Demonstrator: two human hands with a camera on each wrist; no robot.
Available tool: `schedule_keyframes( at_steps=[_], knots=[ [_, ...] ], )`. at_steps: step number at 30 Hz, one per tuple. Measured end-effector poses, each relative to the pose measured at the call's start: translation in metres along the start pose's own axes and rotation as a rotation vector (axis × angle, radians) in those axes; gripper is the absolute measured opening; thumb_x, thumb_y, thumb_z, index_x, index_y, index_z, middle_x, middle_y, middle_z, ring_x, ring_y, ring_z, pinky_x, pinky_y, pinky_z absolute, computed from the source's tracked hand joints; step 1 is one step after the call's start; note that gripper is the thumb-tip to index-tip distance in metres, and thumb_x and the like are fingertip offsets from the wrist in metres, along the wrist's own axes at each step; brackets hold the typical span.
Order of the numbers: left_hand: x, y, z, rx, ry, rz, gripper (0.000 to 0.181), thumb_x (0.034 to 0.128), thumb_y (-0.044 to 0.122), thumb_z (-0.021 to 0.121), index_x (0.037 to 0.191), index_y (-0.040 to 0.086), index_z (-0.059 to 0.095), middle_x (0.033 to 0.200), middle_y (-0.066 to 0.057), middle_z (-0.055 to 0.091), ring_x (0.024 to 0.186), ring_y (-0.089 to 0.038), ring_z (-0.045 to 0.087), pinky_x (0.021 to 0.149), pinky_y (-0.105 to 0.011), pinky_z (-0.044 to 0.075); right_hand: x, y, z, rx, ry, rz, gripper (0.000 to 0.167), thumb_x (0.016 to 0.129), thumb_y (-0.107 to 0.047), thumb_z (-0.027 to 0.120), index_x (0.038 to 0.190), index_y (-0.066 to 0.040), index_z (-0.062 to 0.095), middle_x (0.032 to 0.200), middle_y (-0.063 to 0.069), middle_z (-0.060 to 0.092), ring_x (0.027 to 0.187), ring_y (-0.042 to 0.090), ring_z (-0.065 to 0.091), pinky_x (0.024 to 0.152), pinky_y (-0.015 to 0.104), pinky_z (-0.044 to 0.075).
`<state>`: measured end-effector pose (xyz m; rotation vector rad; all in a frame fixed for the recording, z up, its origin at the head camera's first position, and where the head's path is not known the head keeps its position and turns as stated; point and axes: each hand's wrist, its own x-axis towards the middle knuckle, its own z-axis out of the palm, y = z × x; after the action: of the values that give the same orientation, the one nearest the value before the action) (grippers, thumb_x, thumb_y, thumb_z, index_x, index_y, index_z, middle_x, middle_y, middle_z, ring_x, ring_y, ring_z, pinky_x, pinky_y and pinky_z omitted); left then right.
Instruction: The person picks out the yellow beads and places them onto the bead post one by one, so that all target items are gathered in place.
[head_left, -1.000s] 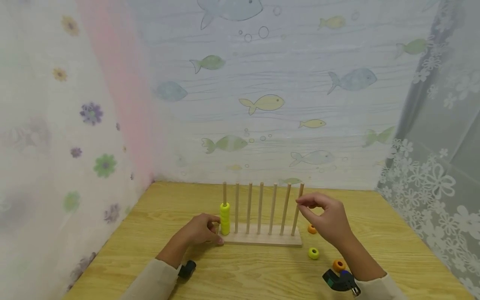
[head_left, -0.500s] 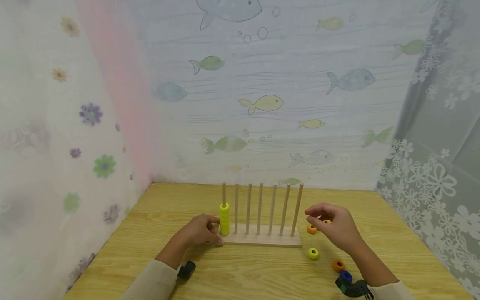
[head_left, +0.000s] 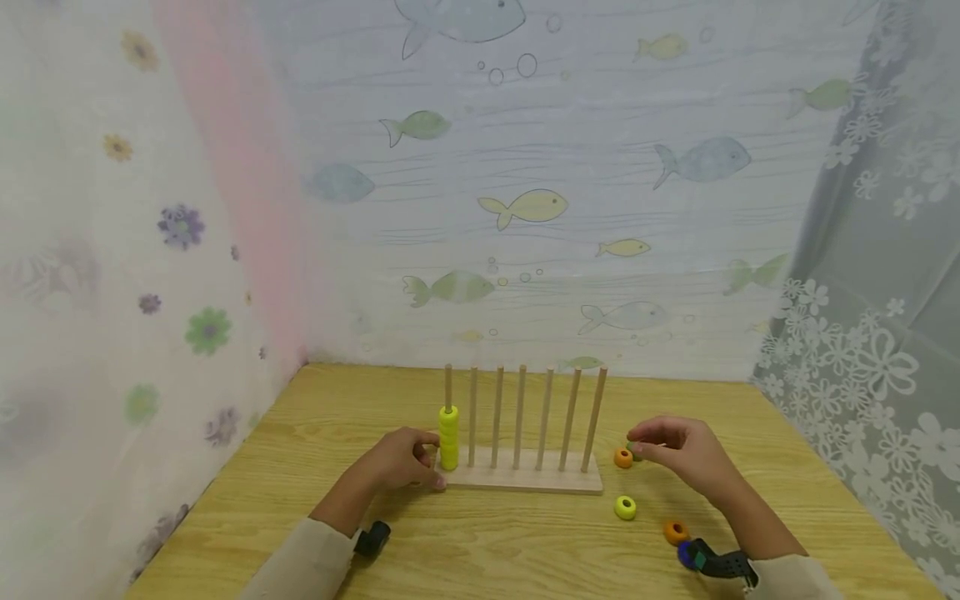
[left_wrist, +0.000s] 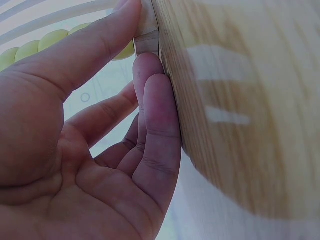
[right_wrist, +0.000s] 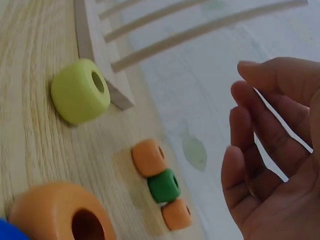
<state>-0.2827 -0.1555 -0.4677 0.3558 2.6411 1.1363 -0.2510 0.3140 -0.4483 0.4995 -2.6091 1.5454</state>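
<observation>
A wooden peg stand (head_left: pixel 517 477) with a row of upright pegs stands on the table. Several yellow beads (head_left: pixel 448 440) are stacked on its leftmost peg; the other pegs are bare. My left hand (head_left: pixel 397 460) grips the left end of the stand's base, thumb on the front side. Off the stand's right end, my right hand (head_left: pixel 693 458) hovers with relaxed fingers and nothing between them. Beneath and beside it lie an orange bead (head_left: pixel 623 457), a green bead (right_wrist: pixel 164 186) and another orange bead (right_wrist: pixel 176 215), close together in the right wrist view.
A loose yellow bead (head_left: pixel 626 507) lies off the base's front right corner. Nearer me are an orange bead (head_left: pixel 677 533) and a blue bead (head_left: pixel 686 556), the latter partly behind the right wrist's camera strap. A fish-patterned curtain (head_left: pixel 525 250) hangs behind the table.
My right hand has moved from the top of the rightmost peg down and to the right, over the loose beads. My left hand has stayed at the stand's base.
</observation>
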Motion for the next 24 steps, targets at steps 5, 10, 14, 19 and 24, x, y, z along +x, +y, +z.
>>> schedule_keyframes(
  at_steps=[5, 10, 14, 19, 24],
  knots=[
    [0.0, 0.0, 0.0, 0.003, 0.001, 0.004, 0.078, 0.0762, 0.025, 0.095, 0.144, 0.006, 0.061, 0.092, -0.006, 0.063, 0.075, -0.019, 0.056, 0.062, -0.033, 0.046, -0.001, 0.006, -0.007, 0.035, -0.081, 0.044, 0.038, 0.098, -0.023, 0.075, 0.126, 0.003, 0.07, 0.122, 0.022, 0.071, 0.101, 0.022, 0.072, 0.085, 0.037, 0.06],
    [-0.001, 0.0, -0.001, -0.004, -0.004, 0.001, 0.078, 0.0763, 0.025, 0.095, 0.144, 0.006, 0.061, 0.092, -0.006, 0.063, 0.076, -0.019, 0.056, 0.062, -0.033, 0.046, -0.002, 0.013, -0.011, 0.044, -0.192, 0.076, 0.04, 0.098, -0.02, 0.073, 0.13, 0.003, 0.067, 0.128, 0.025, 0.068, 0.105, 0.017, 0.071, 0.087, 0.033, 0.059],
    [-0.001, -0.001, -0.001, -0.008, -0.007, 0.002, 0.079, 0.0764, 0.026, 0.094, 0.145, 0.007, 0.06, 0.092, -0.006, 0.063, 0.075, -0.019, 0.056, 0.062, -0.032, 0.046, -0.002, 0.018, -0.013, 0.053, -0.252, 0.1, 0.039, 0.099, -0.02, 0.072, 0.132, 0.002, 0.067, 0.13, 0.024, 0.068, 0.109, 0.019, 0.07, 0.087, 0.034, 0.059],
    [0.0, -0.002, -0.001, -0.013, -0.013, 0.009, 0.08, 0.0765, 0.026, 0.094, 0.146, 0.006, 0.059, 0.092, -0.006, 0.062, 0.074, -0.019, 0.056, 0.062, -0.032, 0.046, -0.003, 0.022, -0.017, 0.053, -0.318, 0.106, 0.04, 0.1, -0.019, 0.071, 0.134, 0.003, 0.065, 0.133, 0.025, 0.067, 0.112, 0.02, 0.07, 0.087, 0.032, 0.059],
    [-0.001, -0.001, 0.0, -0.011, -0.015, 0.005, 0.08, 0.077, 0.026, 0.094, 0.146, 0.006, 0.059, 0.092, -0.006, 0.063, 0.073, -0.018, 0.056, 0.061, -0.032, 0.046, -0.003, 0.029, -0.019, 0.059, -0.385, 0.083, 0.04, 0.1, -0.014, 0.069, 0.135, 0.004, 0.064, 0.134, 0.026, 0.065, 0.117, 0.029, 0.069, 0.088, 0.027, 0.058]
  ],
)
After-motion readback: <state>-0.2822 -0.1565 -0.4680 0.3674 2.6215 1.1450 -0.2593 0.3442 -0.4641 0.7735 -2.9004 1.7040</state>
